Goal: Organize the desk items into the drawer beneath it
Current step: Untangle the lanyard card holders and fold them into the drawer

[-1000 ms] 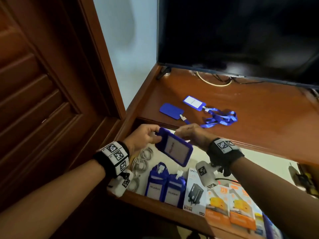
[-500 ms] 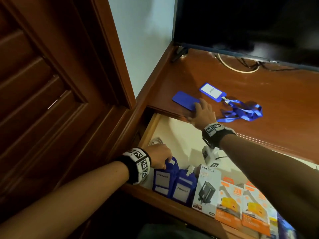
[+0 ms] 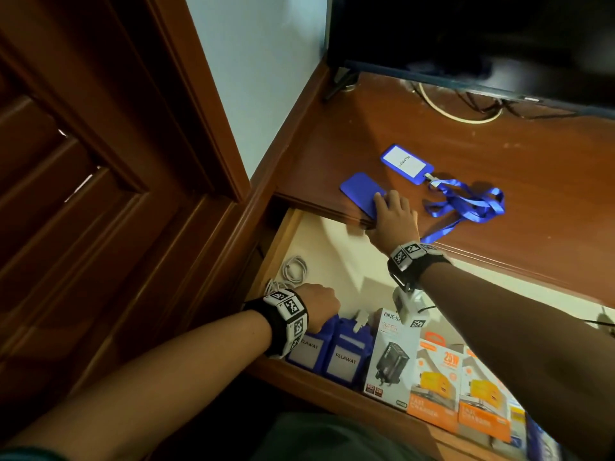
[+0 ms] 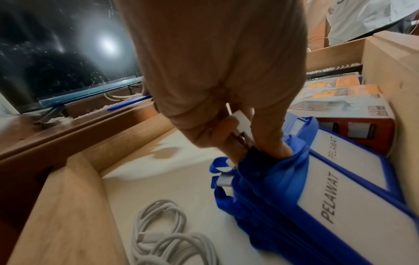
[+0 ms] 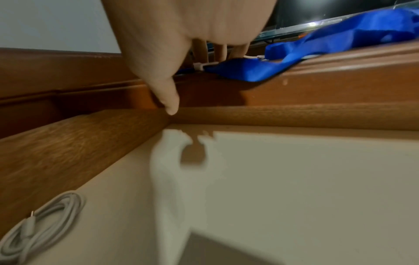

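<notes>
left hand: our left hand (image 3: 317, 302) is down in the drawer (image 3: 283, 241), fingers (image 4: 267, 139) curled and pinching the clip end of a blue badge holder (image 4: 283, 181) at the drawer's front left

badge holders in the drawer: two show a white "PELAWAT" card, side by side right under those fingers, with blue lanyard (image 4: 218, 179) bunched just beside the fingertips

right hand: our right hand (image 3: 396, 216) is up on the counter (image 3: 499, 144), fingers (image 3: 382, 201) laid flat and fairly straight on the near end of a face-down blue badge holder (image 3: 359, 191); thumb (image 5: 169, 100) hangs over the counter edge. Nothing gripped as far as we can see, just pressing on it

other badge on the counter: one more face-up badge holder (image 3: 407, 163) sits just past the right fingertips, and its loose lanyard (image 3: 466, 202) is piled to the right of that hand

cables: white coiled cables (image 3: 293, 271) lie in the drawer's left corner, on the far side of the left fingers

charger boxes: boxed chargers (image 3: 394, 357) stand in a row to the right of the left fingers, the white one touching the badge holders, orange ones (image 3: 436, 380) after it

screen: a dark screen (image 3: 466, 38) stands at the back of the counter, well past the right fingers
</notes>
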